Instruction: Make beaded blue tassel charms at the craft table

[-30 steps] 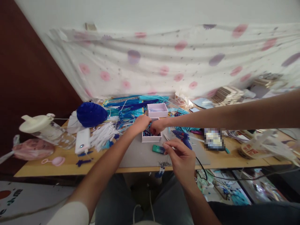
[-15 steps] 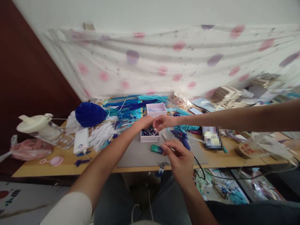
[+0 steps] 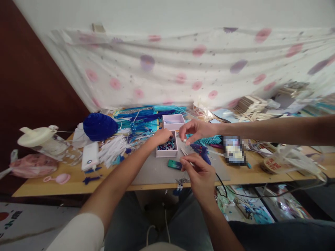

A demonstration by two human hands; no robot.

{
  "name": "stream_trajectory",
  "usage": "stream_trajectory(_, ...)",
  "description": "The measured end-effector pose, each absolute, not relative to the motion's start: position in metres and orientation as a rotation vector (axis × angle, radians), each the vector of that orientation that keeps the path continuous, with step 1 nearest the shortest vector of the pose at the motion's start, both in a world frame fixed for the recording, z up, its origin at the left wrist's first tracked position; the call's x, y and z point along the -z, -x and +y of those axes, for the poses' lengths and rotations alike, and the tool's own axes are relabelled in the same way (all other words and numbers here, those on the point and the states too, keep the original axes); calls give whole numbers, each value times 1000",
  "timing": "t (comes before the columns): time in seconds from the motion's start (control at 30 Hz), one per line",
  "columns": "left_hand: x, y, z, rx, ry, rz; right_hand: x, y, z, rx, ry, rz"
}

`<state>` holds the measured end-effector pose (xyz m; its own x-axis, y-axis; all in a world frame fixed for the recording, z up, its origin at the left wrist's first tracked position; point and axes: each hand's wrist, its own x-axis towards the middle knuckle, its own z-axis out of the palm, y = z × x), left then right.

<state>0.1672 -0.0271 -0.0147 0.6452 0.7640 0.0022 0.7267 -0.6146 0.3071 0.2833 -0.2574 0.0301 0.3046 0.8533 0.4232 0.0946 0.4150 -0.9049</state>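
My left hand [image 3: 162,136] reaches into a pinkish-white box [image 3: 166,153] of small dark and blue beads. Its fingers are drawn together over the beads; whatever they pinch is hidden. My right hand [image 3: 200,174] is closed in a pinch at the front of the grey mat [image 3: 151,171]. Below its fingertips hangs a charm [image 3: 179,185] with silver links and blue and white parts. A pale pointed tool [image 3: 184,151] shows just beyond these fingers. The green lighter-like object [image 3: 174,165] lies beside them.
Another person's hand [image 3: 197,131] comes from the right, pinching something small and white. Behind are an open pinkish box [image 3: 173,121] and blue strips. A blue glue gun [image 3: 201,150] and phone [image 3: 234,150] lie right; a power bank [image 3: 90,156] and clear jug [image 3: 56,146] stand left.
The other person's hand has moved right, away from the bead box and my left hand, uncovering more beads. My left hand stays at the box, and my right hand has barely moved.
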Motion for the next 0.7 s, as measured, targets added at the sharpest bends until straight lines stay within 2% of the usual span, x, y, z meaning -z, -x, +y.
stream_trajectory(0.23,18,-169,-28,-145,-2673,1181,-28,-284,-257,-625,1050,-1177)
stream_trajectory(0.47,-1,-152,-44,-344,-2672,1238,-30,-284,-252,-652,1024,-1176)
stream_trajectory(0.7,-9,-136,-46,-447,-2623,1213,-60,-283,-233,-556,1013,-1195)
